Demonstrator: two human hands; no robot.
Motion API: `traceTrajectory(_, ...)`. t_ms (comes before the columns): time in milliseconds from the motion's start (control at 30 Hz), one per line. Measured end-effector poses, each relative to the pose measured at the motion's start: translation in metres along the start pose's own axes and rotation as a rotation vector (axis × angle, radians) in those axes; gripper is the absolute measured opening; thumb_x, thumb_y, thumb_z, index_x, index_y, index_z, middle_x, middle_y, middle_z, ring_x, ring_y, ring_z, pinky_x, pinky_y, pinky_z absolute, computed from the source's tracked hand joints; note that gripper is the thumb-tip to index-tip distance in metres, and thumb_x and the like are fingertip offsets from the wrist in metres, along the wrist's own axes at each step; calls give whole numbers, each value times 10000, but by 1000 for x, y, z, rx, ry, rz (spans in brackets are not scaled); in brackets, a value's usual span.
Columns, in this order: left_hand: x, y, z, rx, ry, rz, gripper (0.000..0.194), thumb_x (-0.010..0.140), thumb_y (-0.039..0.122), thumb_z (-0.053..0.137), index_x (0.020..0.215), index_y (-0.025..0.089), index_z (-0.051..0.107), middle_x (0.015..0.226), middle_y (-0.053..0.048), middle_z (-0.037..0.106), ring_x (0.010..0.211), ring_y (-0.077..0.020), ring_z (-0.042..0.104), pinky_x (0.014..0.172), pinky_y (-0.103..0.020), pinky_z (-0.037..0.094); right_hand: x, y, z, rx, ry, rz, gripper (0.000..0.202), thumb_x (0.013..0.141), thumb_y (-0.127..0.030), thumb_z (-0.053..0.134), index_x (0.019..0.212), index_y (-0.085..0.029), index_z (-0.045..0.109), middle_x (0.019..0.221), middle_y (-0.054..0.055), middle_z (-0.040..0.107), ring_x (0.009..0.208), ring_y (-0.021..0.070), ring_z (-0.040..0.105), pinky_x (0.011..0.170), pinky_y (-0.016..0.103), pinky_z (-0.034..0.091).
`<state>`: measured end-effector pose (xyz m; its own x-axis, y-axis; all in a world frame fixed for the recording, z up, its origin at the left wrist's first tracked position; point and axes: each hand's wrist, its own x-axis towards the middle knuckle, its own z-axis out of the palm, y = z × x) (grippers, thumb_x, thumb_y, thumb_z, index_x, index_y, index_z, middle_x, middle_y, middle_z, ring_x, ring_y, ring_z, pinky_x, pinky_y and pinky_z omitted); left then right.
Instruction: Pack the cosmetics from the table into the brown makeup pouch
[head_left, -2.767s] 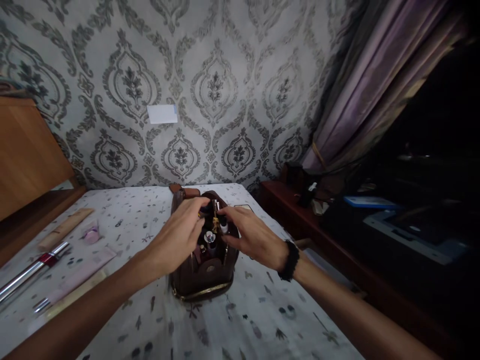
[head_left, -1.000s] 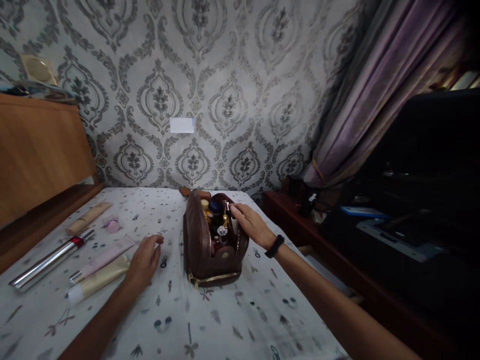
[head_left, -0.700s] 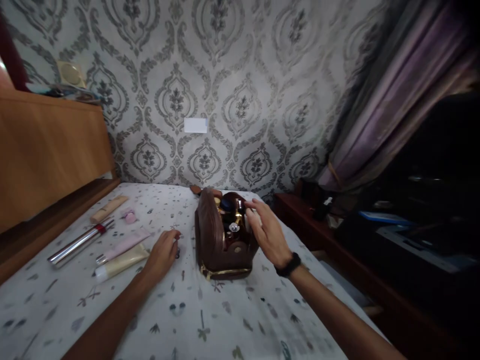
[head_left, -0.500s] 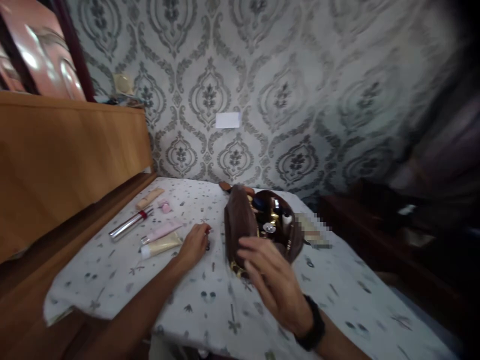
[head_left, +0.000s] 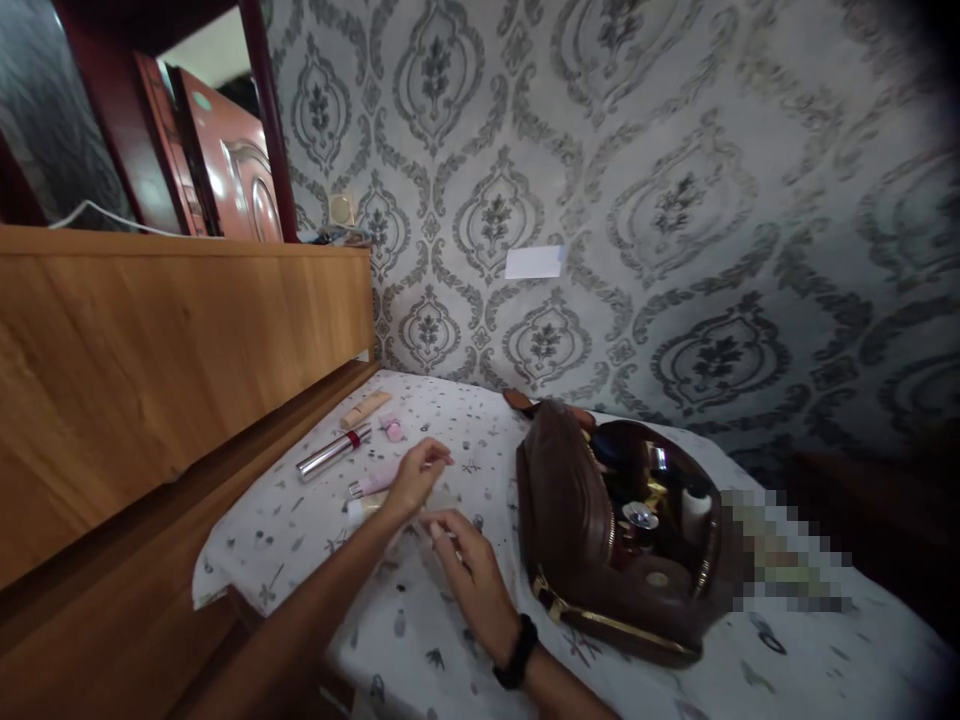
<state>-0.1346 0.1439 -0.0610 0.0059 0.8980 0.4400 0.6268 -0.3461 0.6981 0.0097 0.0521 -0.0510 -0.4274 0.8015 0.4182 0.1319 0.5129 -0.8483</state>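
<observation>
My left hand (head_left: 421, 476) hovers over the table beside the pink tube (head_left: 375, 478) and the cream tube (head_left: 365, 508), which its wrist partly covers. Its fingers are loosely bent, and I see nothing in them. Just below it is my right hand (head_left: 474, 578), wearing a black wristband (head_left: 517, 652), with thumb and fingers apart and nothing visible in it. To the right stands an unzipped brown leather bag (head_left: 562, 500). Inside it are several cosmetics, among them a white bottle (head_left: 696, 514) and a clear round-topped item (head_left: 640, 516).
Farther left on the patterned tablecloth (head_left: 300, 545) lie a silver tube with a red band (head_left: 330, 455), a beige tube (head_left: 365, 409) and a small pink item (head_left: 391, 427). A wooden cabinet (head_left: 180, 350) borders the left side. Patterned wallpaper (head_left: 487, 150) rises behind. A blurred-out item (head_left: 787, 550) lies right of the bag.
My right hand has left the bag's front edge and moved left, close to my left hand. The view has turned left, so the bag appears farther right and larger.
</observation>
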Motion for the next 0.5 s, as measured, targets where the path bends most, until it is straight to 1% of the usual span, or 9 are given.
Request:
traceTrajectory(100,11,-20,-44,130,13,-52,172,823,95,451,924,181,559,973,-62,680,936,-178,628,803,-279,491,5,14,10,67,4,87,386,954,-487,397,875,-189,630,818,48,646,788,192,595,699,292,459)
traceTrajectory(133,12,-27,-61,193,19,-75,164,826,100,456,911,184,569,976,-64,673,950,-190,615,843,-300,477,5,20,11,82,9,112,408,943,-517,405,858,-186,628,798,46,635,769,192,585,687,292,454)
traceTrajectory(200,9,-44,-94,338,38,-138,149,841,121,464,904,182,584,1046,-98,648,1062,-241,564,948,-367,419,3,30,12,129,19,172,445,923,-568,421,861,-181,632,780,41,617,742,189,570,675,294,455)
traceTrajectory(233,5,-53,-108,410,42,-177,134,849,146,477,916,176,589,1072,-122,632,1101,-274,538,972,-403,392,2,34,12,160,22,202,460,913,-588,427,869,-180,635,775,40,612,731,188,566,670,296,459)
traceTrajectory(300,-5,-68,-130,534,23,-259,132,854,248,537,938,163,594,1068,-154,616,1094,-326,527,951,-446,384,1,37,10,215,18,247,484,902,-613,433,895,-178,644,785,45,617,731,188,571,671,300,471)
traceTrajectory(333,-11,-74,-137,583,4,-297,181,849,305,566,950,159,595,1052,-160,614,1069,-338,535,921,-446,396,1,37,9,227,15,256,493,898,-623,436,900,-178,648,792,49,623,737,190,578,671,301,475)
traceTrajectory(400,-21,-84,-145,659,-41,-356,271,835,385,595,987,162,592,1047,-155,613,1033,-335,552,864,-416,417,1,36,8,215,9,255,509,888,-639,438,874,-178,653,775,52,630,731,194,584,659,301,473)
traceTrajectory(500,-28,-92,-147,727,-89,-402,296,851,400,569,1044,176,578,1094,-140,610,1043,-309,558,823,-362,422,2,34,8,186,1,260,507,879,-646,442,844,-182,644,765,53,639,734,199,590,654,300,468)
